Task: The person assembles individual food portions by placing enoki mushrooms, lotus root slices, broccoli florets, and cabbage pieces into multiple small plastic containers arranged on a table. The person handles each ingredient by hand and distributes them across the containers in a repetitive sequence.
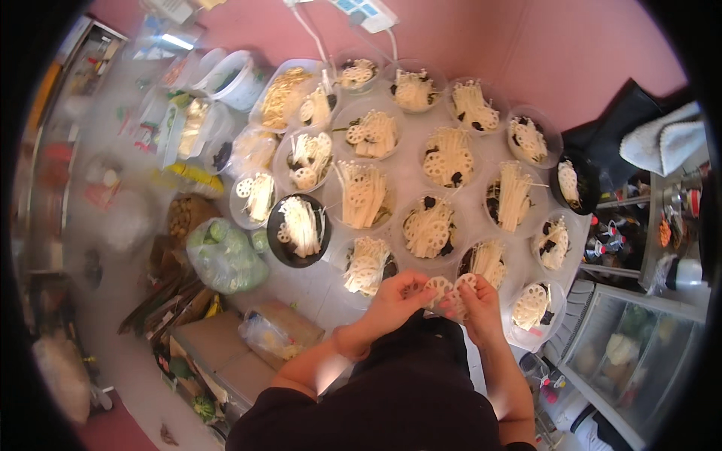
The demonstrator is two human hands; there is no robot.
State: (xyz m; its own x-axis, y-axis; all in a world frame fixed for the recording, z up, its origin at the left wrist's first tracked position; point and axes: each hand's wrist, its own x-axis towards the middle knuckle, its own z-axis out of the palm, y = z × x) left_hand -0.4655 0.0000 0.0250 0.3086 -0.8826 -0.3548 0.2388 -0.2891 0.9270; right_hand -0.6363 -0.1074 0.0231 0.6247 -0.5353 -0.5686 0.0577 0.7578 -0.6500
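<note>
A white table (410, 180) fills the middle of the view, crowded with round clear bowls (368, 135) set close together, rim against rim. Each holds a bundle of pale thin mushrooms, a few lotus root slices and some dark, leafy bits. Two black bowls stand among them: one (299, 229) toward the left of the group, one (574, 183) at the right end. Behind the table rises a pink wall (526, 52), with a white power strip (365, 13) and its cords running down it. At the left end of the table sit clear plastic tubs (195, 124) of ingredients and a white tub (237, 79). Below them, a clear bag of green vegetables (224, 255) rests near cardboard boxes (226, 346) on the floor. To the right is a shelf with bottles (609, 240), a clear plastic drawer unit (639, 353), and a white towel (665, 143) on dark cloth.

The lotus root slices (444, 289) are thin, round, cream-white discs pierced with a ring of holes. They are held in a small stack between the two hands, just above the near edge of the table, beside the closest bowls. The left hand (391, 304) pinches the stack from its left side with thumb and fingertips. The right hand (477, 301) closes its fingers around the slices from the right, and its fingertips touch those of the left.
</note>
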